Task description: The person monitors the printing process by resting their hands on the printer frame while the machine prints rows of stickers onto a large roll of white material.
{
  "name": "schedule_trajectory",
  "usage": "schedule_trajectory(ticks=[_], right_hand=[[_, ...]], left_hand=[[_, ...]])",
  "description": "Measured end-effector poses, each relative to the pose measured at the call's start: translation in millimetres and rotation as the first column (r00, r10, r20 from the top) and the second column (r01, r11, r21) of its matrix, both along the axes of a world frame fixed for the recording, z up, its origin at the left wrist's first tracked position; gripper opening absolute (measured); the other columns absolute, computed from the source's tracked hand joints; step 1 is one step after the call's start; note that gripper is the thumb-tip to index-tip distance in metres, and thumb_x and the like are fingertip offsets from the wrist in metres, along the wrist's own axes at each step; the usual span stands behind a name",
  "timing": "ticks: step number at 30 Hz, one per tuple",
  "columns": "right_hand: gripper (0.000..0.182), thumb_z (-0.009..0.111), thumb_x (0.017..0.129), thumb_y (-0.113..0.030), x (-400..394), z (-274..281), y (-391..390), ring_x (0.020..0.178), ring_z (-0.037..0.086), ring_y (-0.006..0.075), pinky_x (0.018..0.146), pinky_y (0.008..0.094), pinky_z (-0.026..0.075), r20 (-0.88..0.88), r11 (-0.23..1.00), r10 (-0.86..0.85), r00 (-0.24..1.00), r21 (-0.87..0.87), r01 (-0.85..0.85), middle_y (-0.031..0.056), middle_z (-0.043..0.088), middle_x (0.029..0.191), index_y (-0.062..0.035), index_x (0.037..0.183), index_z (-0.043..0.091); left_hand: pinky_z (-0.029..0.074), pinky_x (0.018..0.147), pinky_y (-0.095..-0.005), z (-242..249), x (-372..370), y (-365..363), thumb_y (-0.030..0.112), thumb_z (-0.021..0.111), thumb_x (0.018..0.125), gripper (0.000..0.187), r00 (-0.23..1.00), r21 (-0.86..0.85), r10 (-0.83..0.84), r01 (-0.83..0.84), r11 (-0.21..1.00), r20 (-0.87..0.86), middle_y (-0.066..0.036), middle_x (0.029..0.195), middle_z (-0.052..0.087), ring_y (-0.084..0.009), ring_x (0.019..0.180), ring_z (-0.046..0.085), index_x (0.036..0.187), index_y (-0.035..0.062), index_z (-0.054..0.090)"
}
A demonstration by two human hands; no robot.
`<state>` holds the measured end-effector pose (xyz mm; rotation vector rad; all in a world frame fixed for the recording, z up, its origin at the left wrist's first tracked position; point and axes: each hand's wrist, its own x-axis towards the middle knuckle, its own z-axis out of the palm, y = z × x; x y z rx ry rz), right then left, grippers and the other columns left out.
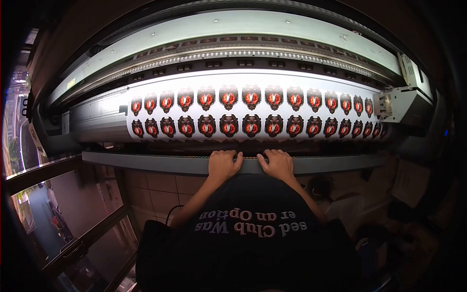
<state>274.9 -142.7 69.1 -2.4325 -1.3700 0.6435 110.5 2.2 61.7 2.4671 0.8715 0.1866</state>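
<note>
My left hand [223, 163] and my right hand [277, 163] rest side by side on the long grey front bar [151, 162] of a wide-format printer. On both hands the fingers bend over the bar's far edge, and the thumbs point inward toward each other. The fingertips are hidden behind that edge. Just beyond the bar, a white printed sheet [194, 113] curves down over the printer's front. It carries two rows of identical dark emblems [252, 97] with red centres. At the right end of the sheet sits a pale carriage [404, 103].
A light metal beam [248, 25] spans the printer above a lit rail. Left of the sheet, a bare metal platen [99, 117] shows. Glass-panelled framing [73, 214] stands at lower left, beside a tiled floor [163, 187]. The right side is dark.
</note>
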Motion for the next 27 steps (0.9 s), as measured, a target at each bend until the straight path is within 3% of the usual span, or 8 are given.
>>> schedule_trajectory(ticks=[6,8,21,27], right_hand=[[0.039,0.059,0.095,-0.044,0.0,-1.7,0.1,0.088,0.069,0.0331,0.08,0.0461,0.053,-0.004,1.0,0.001,1.0,-0.022,-0.001,0.013,0.071,0.086,-0.0076,0.09,0.071],[0.043,0.058,0.094,-0.045,-0.8,-3.5,-0.9,0.082,0.067,0.033,0.077,0.0468,0.053,0.016,0.999,-0.009,1.0,0.048,0.008,0.0136,0.07,0.082,-0.0056,0.084,0.071],[0.043,0.059,0.094,-0.046,-3.4,-15.2,-5.8,0.084,0.068,0.033,0.081,0.0472,0.053,0.017,0.998,-0.022,1.0,0.066,0.021,0.0128,0.07,0.084,-0.0058,0.087,0.071],[0.041,0.06,0.093,-0.045,-2.8,-15.7,-5.6,0.081,0.069,0.0323,0.077,0.0448,0.054,0.04,0.995,-0.02,0.999,0.099,0.016,0.0126,0.07,0.081,-0.0062,0.087,0.072]], left_hand=[[0.051,0.069,-0.044,-0.4,-0.3,0.1,0.033,0.062,0.09,0.034,1.0,-0.003,-0.002,0.002,1.0,-0.016,-0.014,0.061,0.065,-0.032,0.061,0.067,0.072,0.0053,0.072],[0.051,0.069,-0.0441,-0.6,-0.4,-0.2,0.033,0.062,0.091,0.035,1.0,-0.002,0.001,-0.001,1.0,-0.004,-0.014,0.061,0.066,-0.0323,0.062,0.067,0.072,0.0052,0.072],[0.051,0.069,-0.0463,-1.6,-1.3,0.7,0.036,0.06,0.092,0.038,0.998,-0.023,-0.011,0.01,1.0,-0.069,-0.015,0.062,0.065,-0.0343,0.063,0.067,0.071,0.0057,0.069],[0.051,0.074,-0.0448,3.3,0.4,-0.9,0.035,0.06,0.092,0.037,0.999,-0.005,0.004,-0.005,1.0,-0.043,-0.014,0.068,0.067,-0.0337,0.071,0.067,0.075,0.0051,0.07]])
